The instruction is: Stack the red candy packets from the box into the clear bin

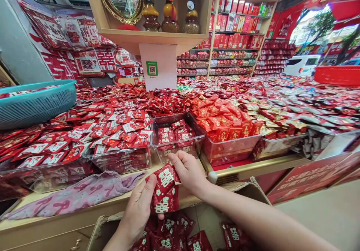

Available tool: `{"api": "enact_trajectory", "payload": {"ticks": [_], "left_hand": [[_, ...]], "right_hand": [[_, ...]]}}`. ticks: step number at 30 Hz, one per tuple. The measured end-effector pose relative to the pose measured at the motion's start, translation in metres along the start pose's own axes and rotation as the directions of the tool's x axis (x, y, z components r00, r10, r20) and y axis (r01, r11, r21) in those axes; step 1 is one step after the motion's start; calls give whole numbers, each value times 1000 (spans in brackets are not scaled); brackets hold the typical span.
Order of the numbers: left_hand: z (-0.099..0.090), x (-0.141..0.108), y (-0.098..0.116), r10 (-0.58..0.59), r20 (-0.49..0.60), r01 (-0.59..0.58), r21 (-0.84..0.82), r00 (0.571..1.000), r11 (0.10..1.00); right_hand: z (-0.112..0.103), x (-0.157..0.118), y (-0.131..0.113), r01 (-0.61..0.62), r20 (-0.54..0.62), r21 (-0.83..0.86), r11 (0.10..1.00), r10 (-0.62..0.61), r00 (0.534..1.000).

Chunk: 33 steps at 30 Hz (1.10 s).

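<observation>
My left hand (138,202) is closed around dark red candy packets (165,193) with white double-happiness characters, its thumb pressed on their front. At their upper corner, the thumb and fingers of my right hand (188,173) pinch the packets too. How many I hold cannot be made out, since they overlap. Below my hands stands a cardboard box (101,233), with similar packets (180,239) lying loose inside. Just beyond my hands, a clear plastic bin (176,146) contains more of these packets in upright rows, lower than its rim.
Heaped bins of red packets (123,134) lie on the left, and orange-red ones (225,127) on the right. A pink patterned cloth (81,196) rests along the counter edge. A teal basket (36,102) stands at far left. A wooden display cabinet (152,36) overhangs the counter.
</observation>
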<state>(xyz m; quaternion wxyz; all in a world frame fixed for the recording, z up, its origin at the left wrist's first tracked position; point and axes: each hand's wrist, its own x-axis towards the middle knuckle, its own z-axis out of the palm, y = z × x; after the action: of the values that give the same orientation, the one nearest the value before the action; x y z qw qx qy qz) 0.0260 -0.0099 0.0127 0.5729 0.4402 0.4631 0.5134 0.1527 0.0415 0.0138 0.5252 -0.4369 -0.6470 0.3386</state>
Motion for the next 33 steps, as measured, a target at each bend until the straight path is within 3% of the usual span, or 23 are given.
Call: {"api": "enact_trajectory", "payload": {"ticks": [4, 7, 13, 15, 20, 24, 26, 29, 31, 33], "left_hand": [[2, -2, 2, -12, 20, 12, -21, 1000, 1000], [2, -2, 2, -8, 19, 8, -14, 1000, 1000], [1, 0, 1, 43, -47, -41, 42, 998, 998], [1, 0, 2, 47, -42, -45, 48, 998, 998], [0, -2, 3, -47, 21, 45, 80, 999, 996], [-5, -1, 4, -75, 27, 75, -11, 997, 997], [-6, 0, 4, -54, -14, 52, -73, 998, 996], [-5, 0, 5, -26, -51, 22, -88, 998, 996], [-4, 0, 5, -20, -39, 19, -38, 999, 999], [-3, -1, 4, -18, -13, 18, 17, 1000, 1000]], "right_hand": [[-2, 1, -2, 34, -5, -14, 999, -34, 999], [-4, 3, -2, 33, 53, 26, 999, -34, 998], [-9, -2, -5, -209, 210, 203, 957, 165, 964], [-9, -3, -5, -235, 229, 231, 944, 182, 956], [-9, -6, 2, -220, 207, 319, 922, 158, 966], [-11, -1, -7, -142, 174, 286, 948, 94, 980], [-17, 17, -16, -50, 88, 212, 976, 32, 996], [-29, 70, -24, 93, -138, -33, 995, -96, 986], [-32, 114, -20, 39, -191, -271, 962, -93, 977], [-28, 152, -10, -100, -148, -511, 854, 27, 989]]}}
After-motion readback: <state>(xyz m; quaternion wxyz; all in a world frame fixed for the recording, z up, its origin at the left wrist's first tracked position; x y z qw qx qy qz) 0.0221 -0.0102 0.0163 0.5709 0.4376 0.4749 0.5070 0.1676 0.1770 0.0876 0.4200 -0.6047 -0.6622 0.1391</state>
